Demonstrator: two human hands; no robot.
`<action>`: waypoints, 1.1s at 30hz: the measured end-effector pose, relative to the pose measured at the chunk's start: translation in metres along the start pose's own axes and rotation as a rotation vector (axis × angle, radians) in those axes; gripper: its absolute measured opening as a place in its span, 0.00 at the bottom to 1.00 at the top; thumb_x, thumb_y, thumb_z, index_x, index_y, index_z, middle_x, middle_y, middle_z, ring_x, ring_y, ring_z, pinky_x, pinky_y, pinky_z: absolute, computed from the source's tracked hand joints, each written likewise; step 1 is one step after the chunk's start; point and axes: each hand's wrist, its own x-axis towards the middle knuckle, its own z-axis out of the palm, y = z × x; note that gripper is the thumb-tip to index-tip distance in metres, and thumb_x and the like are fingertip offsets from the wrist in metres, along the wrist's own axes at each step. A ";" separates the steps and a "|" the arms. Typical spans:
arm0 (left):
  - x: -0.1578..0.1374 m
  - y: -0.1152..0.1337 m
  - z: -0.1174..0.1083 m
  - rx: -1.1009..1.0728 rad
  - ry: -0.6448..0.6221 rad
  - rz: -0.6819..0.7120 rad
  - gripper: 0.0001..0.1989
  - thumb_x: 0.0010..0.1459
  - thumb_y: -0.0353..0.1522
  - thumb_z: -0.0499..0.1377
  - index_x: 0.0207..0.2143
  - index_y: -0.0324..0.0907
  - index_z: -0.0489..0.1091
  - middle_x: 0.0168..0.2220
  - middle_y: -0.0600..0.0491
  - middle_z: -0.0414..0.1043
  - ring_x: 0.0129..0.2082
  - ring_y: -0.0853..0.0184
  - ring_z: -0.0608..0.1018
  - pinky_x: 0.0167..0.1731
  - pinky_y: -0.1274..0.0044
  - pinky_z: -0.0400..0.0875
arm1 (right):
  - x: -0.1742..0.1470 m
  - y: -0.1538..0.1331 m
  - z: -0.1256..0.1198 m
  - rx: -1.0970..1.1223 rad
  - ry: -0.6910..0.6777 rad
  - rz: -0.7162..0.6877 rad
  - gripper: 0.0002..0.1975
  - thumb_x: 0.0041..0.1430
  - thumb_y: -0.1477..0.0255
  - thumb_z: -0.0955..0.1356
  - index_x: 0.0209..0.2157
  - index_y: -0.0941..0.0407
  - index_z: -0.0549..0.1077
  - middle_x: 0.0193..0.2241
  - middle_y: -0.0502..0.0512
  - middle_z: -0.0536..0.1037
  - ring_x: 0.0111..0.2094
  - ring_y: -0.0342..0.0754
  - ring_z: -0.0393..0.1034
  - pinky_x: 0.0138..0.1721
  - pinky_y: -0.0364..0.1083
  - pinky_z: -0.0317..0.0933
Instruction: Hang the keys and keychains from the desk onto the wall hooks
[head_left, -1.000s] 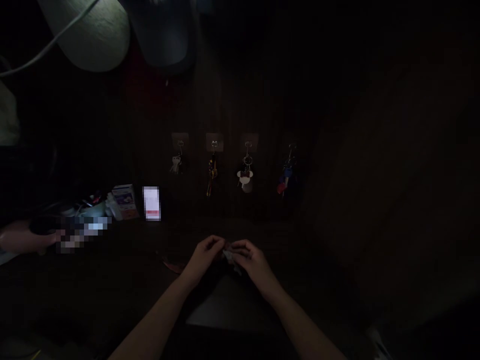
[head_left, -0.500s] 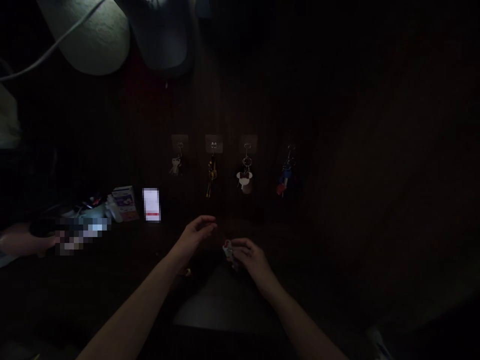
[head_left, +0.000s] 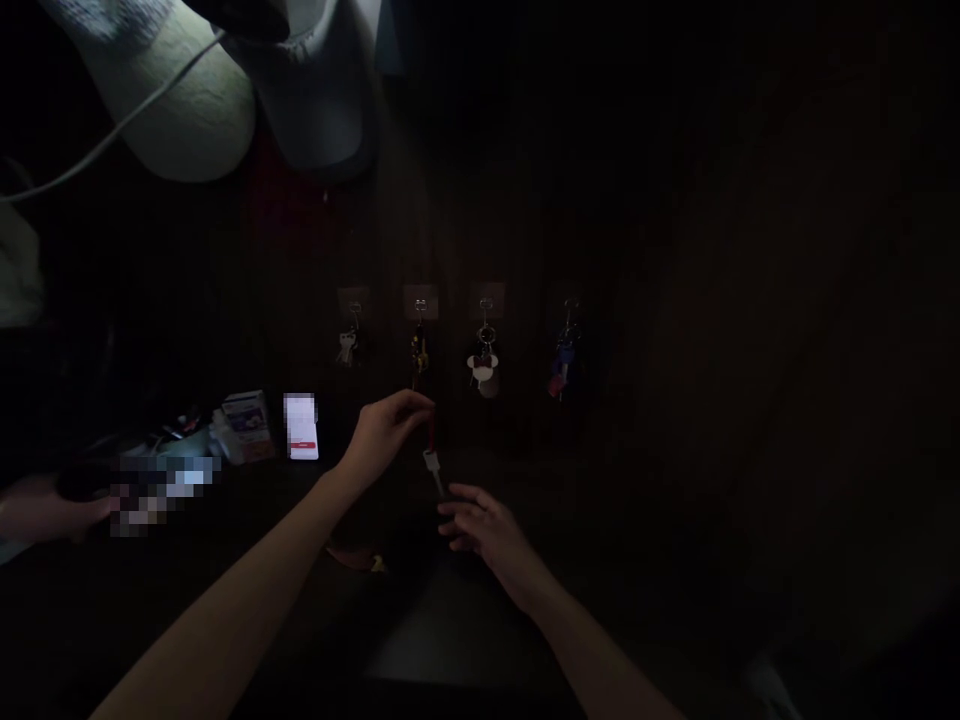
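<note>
My left hand [head_left: 390,425] pinches the top of a thin red cord [head_left: 432,430]. From the cord hangs a key [head_left: 433,470] with a pale head, its blade pointing down. Just below and to the right, my right hand [head_left: 476,520] has its fingers apart close to the blade's tip; whether a fingertip touches it I cannot tell in the dim light. Behind the hands several key sets hang on hooks: silver keys [head_left: 346,347], yellow and black keys [head_left: 420,352], a set with a white mouse-head charm [head_left: 483,370], and a blue and red set [head_left: 562,368].
A lit phone [head_left: 301,428] stands at the left beside small boxes [head_left: 247,425]. Farther left is another person's hand [head_left: 52,508] by a blurred-out patch. Caps [head_left: 315,130] hang above with a white cable [head_left: 142,105]. A brown strap with a yellow end [head_left: 360,558] lies below my left forearm.
The key was bunched in my right hand; now it dangles on the red cord from my left hand, which has risen. My right fingers have spread and moved slightly down.
</note>
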 end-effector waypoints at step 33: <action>0.134 -0.004 -0.026 0.408 0.194 0.235 0.08 0.54 0.32 0.56 0.34 0.44 0.75 0.35 0.53 0.74 0.36 0.66 0.74 0.39 0.76 0.66 | 0.004 0.018 -0.047 -0.163 0.305 -0.163 0.16 0.41 0.59 0.71 0.29 0.56 0.74 0.25 0.54 0.76 0.23 0.44 0.67 0.23 0.43 0.57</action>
